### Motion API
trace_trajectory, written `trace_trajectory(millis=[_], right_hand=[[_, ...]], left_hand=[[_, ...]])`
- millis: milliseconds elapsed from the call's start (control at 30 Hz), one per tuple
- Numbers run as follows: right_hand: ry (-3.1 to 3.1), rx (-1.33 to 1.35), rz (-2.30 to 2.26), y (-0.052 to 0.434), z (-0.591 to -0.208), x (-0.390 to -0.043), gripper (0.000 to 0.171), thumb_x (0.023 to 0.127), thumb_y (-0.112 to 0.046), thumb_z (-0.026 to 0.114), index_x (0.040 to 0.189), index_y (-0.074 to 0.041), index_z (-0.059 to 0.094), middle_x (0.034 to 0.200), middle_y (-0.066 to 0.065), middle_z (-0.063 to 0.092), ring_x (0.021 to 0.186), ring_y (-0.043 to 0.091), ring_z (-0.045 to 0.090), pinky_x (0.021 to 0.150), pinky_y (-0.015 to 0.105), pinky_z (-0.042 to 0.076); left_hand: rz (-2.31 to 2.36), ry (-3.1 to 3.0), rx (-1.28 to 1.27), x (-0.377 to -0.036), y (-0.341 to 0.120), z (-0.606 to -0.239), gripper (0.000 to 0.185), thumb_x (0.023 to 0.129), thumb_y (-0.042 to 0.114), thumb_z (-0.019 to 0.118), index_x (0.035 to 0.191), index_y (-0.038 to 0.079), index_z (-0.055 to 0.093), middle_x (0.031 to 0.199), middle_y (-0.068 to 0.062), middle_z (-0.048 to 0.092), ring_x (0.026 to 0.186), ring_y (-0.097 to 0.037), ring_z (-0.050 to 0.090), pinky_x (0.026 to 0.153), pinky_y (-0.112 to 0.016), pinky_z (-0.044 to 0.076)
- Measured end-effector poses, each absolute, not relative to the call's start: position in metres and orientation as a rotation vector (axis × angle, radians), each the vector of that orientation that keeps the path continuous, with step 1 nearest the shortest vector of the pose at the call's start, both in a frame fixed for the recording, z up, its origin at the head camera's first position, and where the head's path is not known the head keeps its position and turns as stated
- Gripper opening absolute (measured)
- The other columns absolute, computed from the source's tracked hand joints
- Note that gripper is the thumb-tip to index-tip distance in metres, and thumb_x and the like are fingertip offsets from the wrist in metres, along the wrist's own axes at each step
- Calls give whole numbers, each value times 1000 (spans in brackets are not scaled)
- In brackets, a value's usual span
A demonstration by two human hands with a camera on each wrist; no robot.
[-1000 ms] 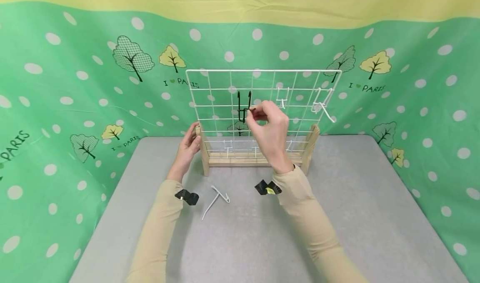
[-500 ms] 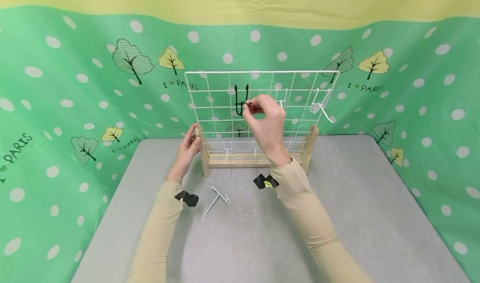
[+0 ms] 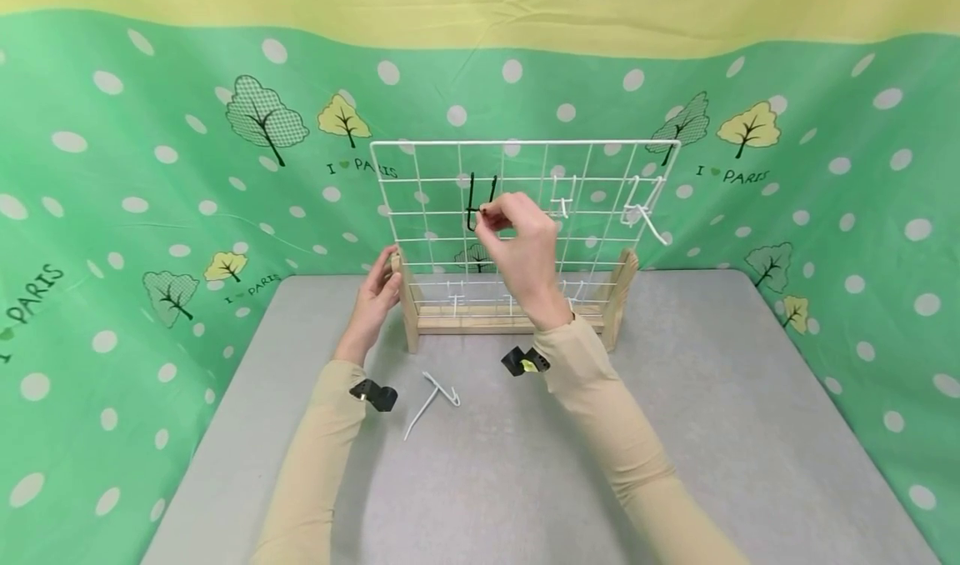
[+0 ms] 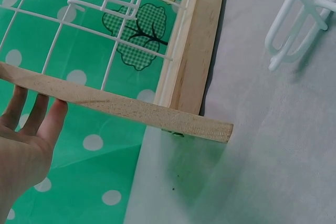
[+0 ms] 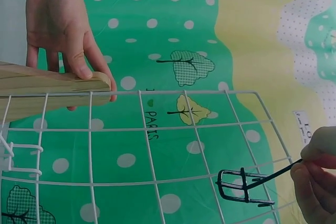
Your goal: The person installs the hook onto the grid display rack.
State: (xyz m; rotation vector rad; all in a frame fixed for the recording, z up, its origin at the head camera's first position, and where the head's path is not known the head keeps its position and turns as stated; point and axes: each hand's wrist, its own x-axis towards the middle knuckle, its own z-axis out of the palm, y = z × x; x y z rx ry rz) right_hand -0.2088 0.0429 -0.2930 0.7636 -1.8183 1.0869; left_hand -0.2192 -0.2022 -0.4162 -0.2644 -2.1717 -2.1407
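My right hand (image 3: 521, 244) pinches the long arm of a black wire hook (image 5: 245, 183) between thumb and fingers. The hook's two prongs point up in the head view, in front of the upper left-middle of a white wire grid panel (image 3: 446, 212); in the right wrist view it overlaps the grid wires. My left hand (image 3: 375, 298) holds the left wooden upright (image 4: 131, 107) of the grid's stand, thumb on one side and fingers on the other. White hooks hang on the grid: a long-armed one (image 3: 647, 213) at right and a short one (image 3: 564, 207) beside it.
A loose white hook (image 3: 432, 390) lies on the grey table (image 3: 465, 498), right of my left wrist. Smaller white hooks (image 3: 455, 301) hang low on the grid, above the wooden crossbar (image 3: 480, 327). Green patterned cloth (image 3: 180, 215) surrounds the table's back and sides.
My right hand has moved the black hook up and then slightly left in front of the grid. The left hand stays on the upright.
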Motion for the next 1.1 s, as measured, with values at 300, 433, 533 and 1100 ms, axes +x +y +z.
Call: trace_trajectory(millis=[300,433,533,1100], right_hand=[[-1831,760,1125,42,-305,-208,8,81,10,66,87,6,67,83,14,67,71,21,63,67,21,55],[-1837,759,1144,42,-311,-206,9,80,10,64,88,6,67,82,13,66,71,20,63,66,22,55],[-1847,754,1155,41,-315,-205,10,80,11,63,88,6,66,82,13,65,71,20,63,66,21,55],[-1901,707,1142,47,-335,-205,15,83,4,66,99,4,67,94,14,65,72,23,65,65,33,57]], left_hand=[[-2149,-2170,-252,-217,-201,-418,52,104,12,44,152,14,26,146,-27,32,133,-40,34,106,-55,35],[-2149,-2181,-243,-215,-201,-420,52,104,12,44,152,13,26,147,-27,31,133,-40,34,106,-55,35],[-2145,-2176,-250,-214,-200,-420,52,104,11,44,152,11,26,147,-27,32,132,-40,35,106,-55,35],[-2128,-2170,-269,-217,-201,-415,51,104,11,44,152,11,26,146,-28,32,132,-41,35,105,-56,35]])
